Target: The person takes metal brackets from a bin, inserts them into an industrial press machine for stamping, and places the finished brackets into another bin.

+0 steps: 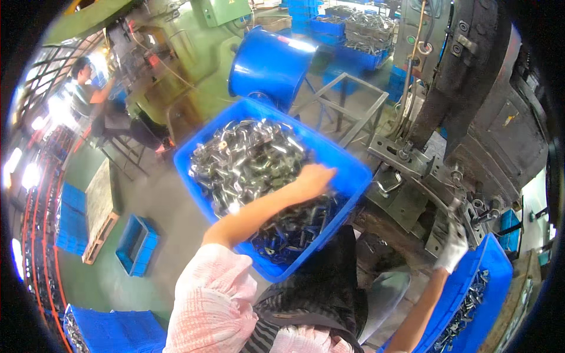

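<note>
My bare left hand (315,180) reaches over a large blue bin (360,170), near its right side. Its fingers are smeared and partly turned away, so their grip does not show. A heap of shiny bent metal parts (250,156) fills much of the bin, with darker ones at the near end. At the press on the right, my right hand (453,248) in a white glove is closed beside the tooling (471,215). A metallic piece seems to stick up from its fingers, too blurred to name. One bent metal part (388,181) rests on the press's front.
Another blue bin (497,265) with metal parts stands below my right hand. A blue drum (271,65) and a metal frame stand (353,100) are beyond the large bin. Blue crates (136,244) and a wooden pallet (101,206) are on the left floor. Another person (88,88) sits at a machine.
</note>
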A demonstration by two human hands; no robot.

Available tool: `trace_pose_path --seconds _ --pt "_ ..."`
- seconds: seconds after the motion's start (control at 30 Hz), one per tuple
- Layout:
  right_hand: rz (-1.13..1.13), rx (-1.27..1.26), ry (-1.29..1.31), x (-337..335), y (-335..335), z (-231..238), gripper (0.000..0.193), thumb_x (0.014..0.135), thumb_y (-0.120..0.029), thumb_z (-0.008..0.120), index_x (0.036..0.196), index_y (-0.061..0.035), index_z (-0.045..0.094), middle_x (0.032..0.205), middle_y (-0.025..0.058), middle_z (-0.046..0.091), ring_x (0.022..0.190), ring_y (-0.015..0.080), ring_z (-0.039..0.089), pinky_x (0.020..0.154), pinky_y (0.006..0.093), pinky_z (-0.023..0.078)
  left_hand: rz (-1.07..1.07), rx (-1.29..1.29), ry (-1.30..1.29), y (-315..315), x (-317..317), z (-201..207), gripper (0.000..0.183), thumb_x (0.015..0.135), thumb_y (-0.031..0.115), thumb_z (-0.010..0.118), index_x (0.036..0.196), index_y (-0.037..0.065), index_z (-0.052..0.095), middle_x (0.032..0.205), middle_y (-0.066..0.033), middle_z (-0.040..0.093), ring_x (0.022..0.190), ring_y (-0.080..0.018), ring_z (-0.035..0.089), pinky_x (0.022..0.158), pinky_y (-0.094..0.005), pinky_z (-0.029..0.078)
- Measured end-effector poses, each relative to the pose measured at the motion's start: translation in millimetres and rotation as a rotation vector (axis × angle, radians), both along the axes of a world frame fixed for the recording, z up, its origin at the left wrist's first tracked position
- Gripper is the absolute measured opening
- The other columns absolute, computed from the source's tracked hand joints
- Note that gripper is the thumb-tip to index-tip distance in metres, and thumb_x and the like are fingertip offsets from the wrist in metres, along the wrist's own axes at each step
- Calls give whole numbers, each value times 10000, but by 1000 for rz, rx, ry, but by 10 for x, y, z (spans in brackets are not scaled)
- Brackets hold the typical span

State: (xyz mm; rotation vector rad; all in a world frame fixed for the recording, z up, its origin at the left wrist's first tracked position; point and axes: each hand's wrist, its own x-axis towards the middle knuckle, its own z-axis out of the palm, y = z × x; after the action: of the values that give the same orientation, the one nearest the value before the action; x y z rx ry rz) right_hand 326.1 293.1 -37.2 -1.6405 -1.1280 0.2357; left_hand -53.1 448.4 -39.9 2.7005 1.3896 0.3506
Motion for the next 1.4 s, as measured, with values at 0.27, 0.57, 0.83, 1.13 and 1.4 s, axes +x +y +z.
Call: trace_pose_path --seconds 0.27,0.57,0.83,1.13,1.4 --pt "-599 -183 -242 657 -1180 574 434 841 -109 589 1260 -78 481 894 31 599 732 115 542 637 246 437 163 -557 -1060 -250 -609 804 135 768 35 596 902 29 609 616 -16 575 517 -71 531 467 -206 421" --pt "186 -346 -126 -1572 -740 734 620 715 -96 688 1279 -58 435 914 135 647 766 229 653 695 312 508 -227 -1318 -1113 -980 695 812 128 797 103 635 869 24 565 737 -71 619 653 -130 626 559 -250 531" --pt "72 -17 -195 -1157 -298 414 131 731 -212 632 844 -151 605 761 90 563 681 271 569 579 353 453 -207 -972 -919 -1040 611 957 280 879 162 532 1111 10 493 881 -122 633 683 -167 626 611 -269 528" --pt "-36 94 528 -474 -1 325 189 828 -143 621 929 15 638 775 54 665 634 84 613 592 216 472 -64 -124 318 -285 -136 -628 194 735 114 588 919 53 576 828 -191 603 731 -365 606 606 -450 484" --pt "-56 178 681 -450 219 55 145 793 -70 647 900 28 653 742 17 635 654 40 501 597 212 404 -173 -103 420 -32 -272 -1247 133 749 154 539 746 53 626 845 -203 603 678 -374 601 568 -468 469"
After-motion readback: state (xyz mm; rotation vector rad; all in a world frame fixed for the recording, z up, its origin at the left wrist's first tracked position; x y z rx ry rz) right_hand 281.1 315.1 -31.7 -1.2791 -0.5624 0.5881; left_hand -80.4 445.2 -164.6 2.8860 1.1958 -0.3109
